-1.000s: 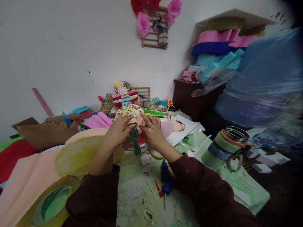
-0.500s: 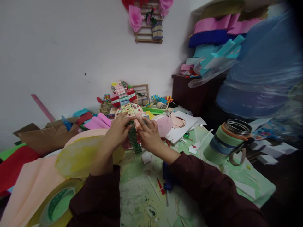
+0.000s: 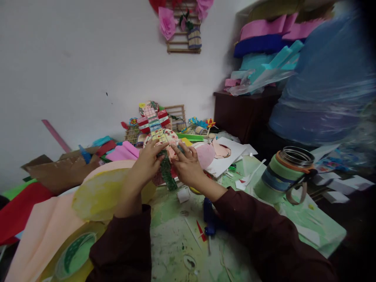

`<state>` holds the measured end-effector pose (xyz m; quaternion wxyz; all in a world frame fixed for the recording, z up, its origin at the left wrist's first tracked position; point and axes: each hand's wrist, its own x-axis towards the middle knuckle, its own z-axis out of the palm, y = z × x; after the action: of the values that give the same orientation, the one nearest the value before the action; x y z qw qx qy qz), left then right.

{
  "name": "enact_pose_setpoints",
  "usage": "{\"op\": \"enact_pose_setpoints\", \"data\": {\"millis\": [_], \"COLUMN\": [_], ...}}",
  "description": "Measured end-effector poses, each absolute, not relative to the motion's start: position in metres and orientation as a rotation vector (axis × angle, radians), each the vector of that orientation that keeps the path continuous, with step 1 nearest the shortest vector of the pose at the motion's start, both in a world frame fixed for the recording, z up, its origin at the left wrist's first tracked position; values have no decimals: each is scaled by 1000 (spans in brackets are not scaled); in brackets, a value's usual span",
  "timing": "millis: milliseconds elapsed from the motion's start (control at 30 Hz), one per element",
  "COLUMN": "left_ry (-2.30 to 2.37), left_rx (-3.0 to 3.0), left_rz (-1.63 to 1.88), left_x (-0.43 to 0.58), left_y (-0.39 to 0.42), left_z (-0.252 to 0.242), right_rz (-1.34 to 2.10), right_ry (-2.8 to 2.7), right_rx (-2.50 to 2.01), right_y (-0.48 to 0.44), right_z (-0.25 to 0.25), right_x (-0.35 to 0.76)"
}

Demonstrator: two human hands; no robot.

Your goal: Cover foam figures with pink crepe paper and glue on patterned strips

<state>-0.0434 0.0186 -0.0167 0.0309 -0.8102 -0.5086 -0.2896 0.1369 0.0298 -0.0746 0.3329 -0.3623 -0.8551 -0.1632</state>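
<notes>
My left hand (image 3: 148,161) and my right hand (image 3: 188,162) meet over the lower part of a colourful paper craft (image 3: 155,124) with patterned, rounded sections and red-and-white side pieces. A dark green, speckled strip (image 3: 168,174) hangs down between them. The left thumb and index finger close on the craft near the strip's top. The right fingers bend over its other side, fingertips close to the left ones. What lies under the fingers is partly hidden. Just below the strip rests a small white paper roll (image 3: 183,194).
A blue glue gun (image 3: 209,219) lies by my right forearm. The green bottle (image 3: 280,176) stands open at the right. Tape (image 3: 78,254) and a yellow oval sheet (image 3: 101,194) are at the left. Paper with a cut-out (image 3: 235,147) and scraps lie beyond the right hand.
The view has shifted slightly. Both hands stay at the same part of the craft, with the right fingers moved a little.
</notes>
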Motion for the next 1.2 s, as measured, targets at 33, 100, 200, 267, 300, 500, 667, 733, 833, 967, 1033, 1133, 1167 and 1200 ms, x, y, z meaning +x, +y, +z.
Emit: {"op": "enact_pose_setpoints", "data": {"millis": [33,100,200,267,300,500,667,733,833,967,1033,1133,1167,1200], "left_ry": [-1567,-1555,-1529,-1520,-1521,-1543,-1551,-1555,-1555,-1583,-1606,-1606,-1595,-1580], "left_rx": [-2496,-2495,-2498,-2497,-2494,-2471,-2492,-2497,-2496,-2482,-2477,-2493,-2503,-2512], "left_rz": [-900,-917,-930,-926,-919,-907,-876,-877,-890,-858,-850,-852,-847,-838], "left_x": [-44,-44,-43,-43,-43,-42,-42,-42,-43,-44,-44,-44,-44,-43], "left_y": [19,19,20,19,19,16,17,17,18,18,18,17,16,16], "left_z": [-17,-18,-18,-17,-16,-15,-14,-14,-15,-16,-15,-15,-15,-14], "right_rz": [-416,-391,-380,-393,-401,-467,-464,-437,-379,-359,-376,-392,-394,-393], "right_ry": [-2222,-2178,-2114,-2113,-2124,-2168,-2235,-2242,-2185,-2170,-2189,-2188,-2187,-2188], "right_rx": [-947,-952,-952,-942,-936,-873,-867,-871,-908,-934,-935,-947,-951,-954], "right_y": [29,26,24,26,27,36,34,31,26,25,26,26,25,25], "right_z": [-73,-69,-65,-65,-66,-75,-71,-65,-60,-68,-75,-82,-83,-83], "right_x": [137,136,131,127,126,128,135,135,132,126,125,126,127,127]}}
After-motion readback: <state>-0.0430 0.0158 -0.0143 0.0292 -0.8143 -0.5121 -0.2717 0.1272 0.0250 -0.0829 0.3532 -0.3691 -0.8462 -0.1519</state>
